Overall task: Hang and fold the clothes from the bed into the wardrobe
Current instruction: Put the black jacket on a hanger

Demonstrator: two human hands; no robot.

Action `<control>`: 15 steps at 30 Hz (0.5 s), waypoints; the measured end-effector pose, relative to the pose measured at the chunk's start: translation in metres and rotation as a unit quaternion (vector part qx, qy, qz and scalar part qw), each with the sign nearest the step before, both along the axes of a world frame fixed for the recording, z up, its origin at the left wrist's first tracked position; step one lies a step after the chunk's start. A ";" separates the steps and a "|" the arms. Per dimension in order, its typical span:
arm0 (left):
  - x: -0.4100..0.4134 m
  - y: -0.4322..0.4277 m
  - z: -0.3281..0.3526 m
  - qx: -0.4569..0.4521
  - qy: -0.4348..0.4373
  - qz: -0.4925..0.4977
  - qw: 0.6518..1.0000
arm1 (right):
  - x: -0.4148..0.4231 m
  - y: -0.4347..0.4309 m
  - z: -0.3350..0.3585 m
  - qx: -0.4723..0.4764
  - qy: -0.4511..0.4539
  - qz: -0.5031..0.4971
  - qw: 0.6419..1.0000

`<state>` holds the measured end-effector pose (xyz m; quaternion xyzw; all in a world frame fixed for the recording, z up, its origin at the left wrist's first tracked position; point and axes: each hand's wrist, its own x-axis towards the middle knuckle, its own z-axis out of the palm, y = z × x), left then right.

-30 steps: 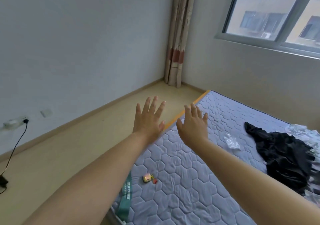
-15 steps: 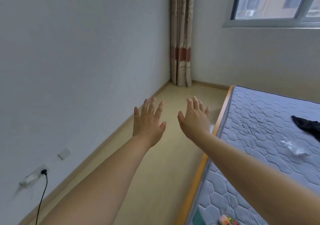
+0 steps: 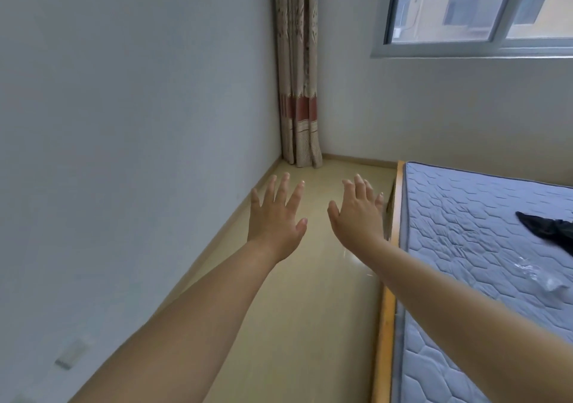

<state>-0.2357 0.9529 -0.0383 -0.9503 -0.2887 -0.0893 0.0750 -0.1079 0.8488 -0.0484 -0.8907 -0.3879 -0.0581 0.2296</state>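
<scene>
Your left hand [image 3: 276, 219] and right hand [image 3: 356, 216] reach out side by side above the floor [image 3: 310, 309], backs up, fingers straight and spread wide, holding nothing. The bed [image 3: 465, 216] lies to your right, its edge just beside the right hand. A black garment [image 3: 552, 229] rests on the mattress (only part of it shows), near a clear plastic wrapper [image 3: 539, 274]. A curtain [image 3: 299, 92] hangs in the corner.
</scene>
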 end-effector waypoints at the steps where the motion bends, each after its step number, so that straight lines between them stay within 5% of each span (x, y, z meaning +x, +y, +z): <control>1: 0.013 0.019 0.001 -0.008 -0.001 -0.011 1.000 | 0.011 0.016 0.001 0.004 -0.006 0.000 1.000; 7: 0.122 0.142 0.020 -0.003 -0.030 -0.093 0.995 | 0.103 0.116 0.008 0.010 -0.029 -0.007 1.000; 15: 0.254 0.277 0.063 0.027 -0.177 -0.132 0.975 | 0.226 0.243 0.053 0.074 -0.097 -0.052 0.991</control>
